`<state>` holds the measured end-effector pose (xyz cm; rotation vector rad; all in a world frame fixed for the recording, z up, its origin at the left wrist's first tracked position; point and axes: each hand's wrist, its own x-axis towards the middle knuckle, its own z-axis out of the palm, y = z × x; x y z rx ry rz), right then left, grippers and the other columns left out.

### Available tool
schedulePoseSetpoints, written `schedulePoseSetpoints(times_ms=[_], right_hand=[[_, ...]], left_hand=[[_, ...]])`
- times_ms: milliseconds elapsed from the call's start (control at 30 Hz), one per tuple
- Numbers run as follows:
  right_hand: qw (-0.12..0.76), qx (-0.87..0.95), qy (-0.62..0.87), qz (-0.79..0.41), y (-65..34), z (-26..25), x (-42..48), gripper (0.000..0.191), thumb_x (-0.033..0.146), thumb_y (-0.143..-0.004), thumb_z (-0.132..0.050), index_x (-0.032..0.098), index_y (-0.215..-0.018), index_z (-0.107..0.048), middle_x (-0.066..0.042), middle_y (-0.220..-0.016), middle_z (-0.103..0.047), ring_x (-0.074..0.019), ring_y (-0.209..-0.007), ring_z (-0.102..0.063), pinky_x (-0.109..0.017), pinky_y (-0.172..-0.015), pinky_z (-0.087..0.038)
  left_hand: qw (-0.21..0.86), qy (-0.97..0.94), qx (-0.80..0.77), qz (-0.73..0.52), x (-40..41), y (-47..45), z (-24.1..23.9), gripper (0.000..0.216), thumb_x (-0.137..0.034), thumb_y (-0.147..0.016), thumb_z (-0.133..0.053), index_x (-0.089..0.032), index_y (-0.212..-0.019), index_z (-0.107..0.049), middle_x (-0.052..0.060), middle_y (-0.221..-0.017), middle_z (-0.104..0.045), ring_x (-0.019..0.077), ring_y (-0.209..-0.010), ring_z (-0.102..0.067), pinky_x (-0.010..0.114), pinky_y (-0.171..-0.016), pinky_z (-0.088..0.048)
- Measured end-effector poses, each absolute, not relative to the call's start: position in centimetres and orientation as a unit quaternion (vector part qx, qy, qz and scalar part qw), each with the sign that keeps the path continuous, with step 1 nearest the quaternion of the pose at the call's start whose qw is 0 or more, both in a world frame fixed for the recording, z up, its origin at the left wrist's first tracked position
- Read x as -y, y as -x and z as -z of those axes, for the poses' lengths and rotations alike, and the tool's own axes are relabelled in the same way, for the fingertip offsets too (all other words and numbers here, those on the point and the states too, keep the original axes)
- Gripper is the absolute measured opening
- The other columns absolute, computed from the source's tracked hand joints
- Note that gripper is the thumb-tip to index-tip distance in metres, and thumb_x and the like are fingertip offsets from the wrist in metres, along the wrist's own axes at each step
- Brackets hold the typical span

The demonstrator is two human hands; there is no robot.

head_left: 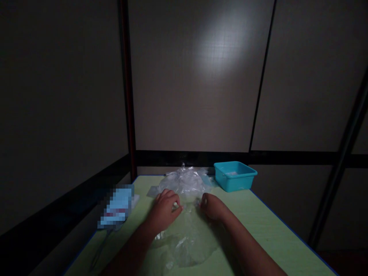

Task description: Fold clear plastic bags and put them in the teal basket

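Observation:
A clear plastic bag (pixel 191 241) lies spread on the green table between my forearms. My left hand (pixel 165 209) pinches its far edge on the left, thumb and fingers closed together. On the right, my right hand (pixel 212 206) is closed in a fist-like grip around a gathered bit of the same bag. Just beyond my hands sits a crumpled heap of clear plastic bags (pixel 185 181), apart from my right hand and close behind my left fingers.
A turquoise plastic basket (pixel 235 180) stands at the table's back right corner. At the left edge lies a blurred-out light blue item (pixel 117 207) with a cord or strap. The green table (pixel 267 226) has a blue edge; dark-framed panels (pixel 189 96) rise behind it.

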<state>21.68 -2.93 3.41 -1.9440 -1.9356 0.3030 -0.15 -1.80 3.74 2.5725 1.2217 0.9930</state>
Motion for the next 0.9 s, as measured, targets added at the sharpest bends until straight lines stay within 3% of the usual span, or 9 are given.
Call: schedulePoseSetpoints(times_ms=[100,233,333,433,567,700,800,900], right_hand=[[0.269,0.655,0.706,-0.013,-22.2,-3.7,2.4,0.029,0.030,-0.073,-0.056,0.016,-0.098,-0.054,-0.012,-0.093,-0.062,-0.0218,-0.081,-0.058,-0.027,-0.063,-0.038],[0.360,0.689,0.623,-0.092,-22.0,-4.1,2.2,0.018,0.029,-0.081,-0.045,0.017,-0.091,-0.055,-0.004,-0.073,-0.061,-0.0148,-0.065,-0.056,-0.024,-0.057,-0.037],[0.313,0.741,0.564,-0.186,-21.4,-3.7,2.5,0.014,0.027,-0.078,-0.049,0.017,-0.084,-0.057,0.000,-0.064,-0.059,-0.0124,-0.057,-0.053,-0.021,-0.052,-0.034],[0.232,0.765,0.577,-0.168,-21.1,-2.9,2.9,0.020,0.029,-0.066,-0.063,0.018,-0.083,-0.060,-0.001,-0.069,-0.061,-0.0137,-0.062,-0.053,-0.022,-0.053,-0.033],[0.232,0.758,0.603,-0.094,-20.6,-2.5,3.0,0.031,0.033,-0.067,-0.064,0.019,-0.095,-0.059,-0.005,-0.084,-0.062,-0.0167,-0.073,-0.054,-0.025,-0.063,-0.036],[0.274,0.812,0.508,-0.085,-19.7,-2.5,3.4,0.035,0.038,-0.076,-0.055,0.020,-0.106,-0.056,-0.009,-0.105,-0.058,-0.0195,-0.097,-0.051,-0.030,-0.083,-0.037],[0.184,0.848,0.479,-0.132,-19.1,-2.2,3.8,0.053,0.048,-0.079,-0.050,0.026,-0.126,-0.043,-0.010,-0.133,-0.041,-0.0254,-0.123,-0.034,-0.046,-0.099,-0.023],[0.083,0.848,0.499,-0.159,-18.7,-1.9,4.1,0.064,0.057,-0.081,-0.040,0.032,-0.137,-0.022,-0.009,-0.146,-0.014,-0.0278,-0.133,-0.009,-0.059,-0.100,-0.002]], left_hand=[[0.075,-0.876,-0.401,-0.258,2.0,0.0,-2.9,0.026,-0.042,-0.065,-0.068,-0.024,-0.081,-0.059,0.003,-0.096,-0.056,0.0245,-0.101,-0.043,0.034,-0.088,-0.028],[0.100,-0.878,-0.419,-0.208,1.7,0.4,-2.1,0.055,-0.058,-0.050,-0.072,-0.027,-0.094,-0.058,0.006,-0.116,-0.050,0.0301,-0.114,-0.034,0.044,-0.097,-0.017],[0.149,-0.876,-0.427,-0.167,1.1,1.3,-1.4,0.077,-0.060,-0.042,-0.074,-0.032,-0.111,-0.054,0.010,-0.133,-0.038,0.0368,-0.126,-0.019,0.055,-0.098,-0.005],[0.216,-0.867,-0.431,-0.128,0.5,2.4,-0.9,0.087,-0.056,-0.040,-0.077,-0.038,-0.120,-0.048,0.011,-0.142,-0.026,0.0409,-0.131,-0.004,0.062,-0.095,-0.001],[0.196,-0.862,-0.440,-0.158,0.1,2.8,-1.5,0.073,-0.052,-0.048,-0.076,-0.037,-0.116,-0.053,0.010,-0.141,-0.028,0.0403,-0.131,-0.004,0.059,-0.097,-0.004],[0.127,-0.863,-0.414,-0.262,0.4,2.0,-2.7,0.036,-0.047,-0.070,-0.063,-0.026,-0.099,-0.063,0.009,-0.118,-0.051,0.0290,-0.118,-0.032,0.040,-0.097,-0.023],[0.104,-0.867,-0.396,-0.285,1.0,1.5,-3.1,0.023,-0.041,-0.070,-0.064,-0.021,-0.083,-0.061,0.005,-0.094,-0.056,0.0231,-0.100,-0.043,0.031,-0.087,-0.031],[0.113,-0.880,-0.388,-0.250,1.7,1.4,-3.0,0.028,-0.043,-0.065,-0.068,-0.020,-0.077,-0.058,0.002,-0.088,-0.054,0.0217,-0.094,-0.044,0.028,-0.080,-0.032]])
